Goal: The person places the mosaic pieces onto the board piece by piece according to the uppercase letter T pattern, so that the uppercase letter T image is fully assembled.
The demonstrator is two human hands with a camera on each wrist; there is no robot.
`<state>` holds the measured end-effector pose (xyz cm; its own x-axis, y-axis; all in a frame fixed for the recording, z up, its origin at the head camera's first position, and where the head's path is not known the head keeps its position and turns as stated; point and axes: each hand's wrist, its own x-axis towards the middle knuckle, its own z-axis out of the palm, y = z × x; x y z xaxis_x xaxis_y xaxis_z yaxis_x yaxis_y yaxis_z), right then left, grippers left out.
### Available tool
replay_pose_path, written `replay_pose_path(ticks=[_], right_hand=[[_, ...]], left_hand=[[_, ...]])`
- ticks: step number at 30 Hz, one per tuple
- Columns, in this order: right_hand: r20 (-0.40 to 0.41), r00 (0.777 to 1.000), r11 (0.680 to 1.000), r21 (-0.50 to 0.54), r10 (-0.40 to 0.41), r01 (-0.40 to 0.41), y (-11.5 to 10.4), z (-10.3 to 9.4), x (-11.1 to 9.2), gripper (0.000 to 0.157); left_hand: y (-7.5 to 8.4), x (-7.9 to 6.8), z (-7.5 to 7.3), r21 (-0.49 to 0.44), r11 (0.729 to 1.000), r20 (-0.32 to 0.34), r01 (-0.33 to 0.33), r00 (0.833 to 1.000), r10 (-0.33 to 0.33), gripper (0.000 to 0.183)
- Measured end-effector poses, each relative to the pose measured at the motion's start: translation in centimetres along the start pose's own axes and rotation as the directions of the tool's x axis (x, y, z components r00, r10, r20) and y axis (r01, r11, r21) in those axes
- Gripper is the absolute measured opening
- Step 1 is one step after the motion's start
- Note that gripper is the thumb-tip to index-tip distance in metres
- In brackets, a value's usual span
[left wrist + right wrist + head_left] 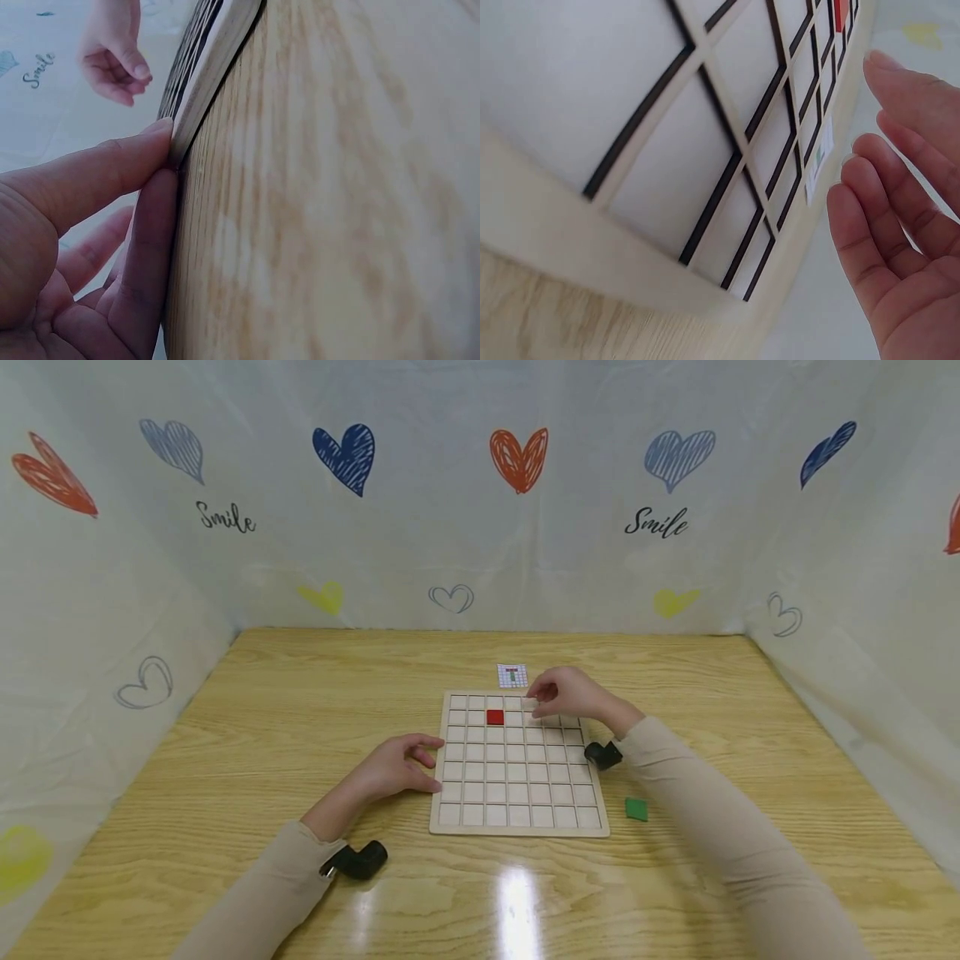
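A wooden grid board [517,832] with pale square cells lies on the table. One red square tile [495,717] sits in a cell near its far side, left of the middle. My left hand [386,768] rests at the board's left edge, thumb and fingers apart; in the left wrist view, fingertips touch the side of the rim [214,82]. Over the far right part of the board hovers my right hand [573,693], its fingers loosely bent. Nothing shows between the fingers of the right hand [907,225] in the right wrist view.
Just beyond the board's far edge lies a small pattern card [512,676] showing a red and green T on a grid. A green tile [636,810] lies on the table [337,668] right of the board. White curtains [450,527] with hearts enclose the back and sides.
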<state>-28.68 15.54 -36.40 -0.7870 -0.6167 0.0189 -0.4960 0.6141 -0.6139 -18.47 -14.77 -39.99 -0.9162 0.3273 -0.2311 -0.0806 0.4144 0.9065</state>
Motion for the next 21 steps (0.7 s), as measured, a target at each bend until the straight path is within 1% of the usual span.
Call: replay_pose_path(ticks=[7,10,15,21], right_hand=[[-0.016,1.000,0.999,-0.019,0.026,-0.026,0.6,-0.5,-0.9,0.021],[-0.020,0.999,0.999,-0.019,0.042,-0.042,0.9,-0.7,-1.3,0.022],[-0.034,0.998,0.999,-0.015,0.045,-0.045,1.3,-1.2,-2.0,0.023],[-0.052,0.996,0.997,-0.016,0.070,-0.071,1.7,-1.7,-2.8,0.023]], left_hand=[[0.0,0.0,-0.1,0.008,1.000,0.014,-0.019,1.000,0.019,0.062],[0.1,0.0,0.0,0.007,1.000,0.014,-0.016,1.000,0.016,0.062],[0.3,-0.1,0.0,0.002,1.000,0.019,-0.019,1.000,0.019,0.063],[0.4,-0.2,0.0,-0.002,0.999,0.020,-0.033,0.999,0.033,0.064]])
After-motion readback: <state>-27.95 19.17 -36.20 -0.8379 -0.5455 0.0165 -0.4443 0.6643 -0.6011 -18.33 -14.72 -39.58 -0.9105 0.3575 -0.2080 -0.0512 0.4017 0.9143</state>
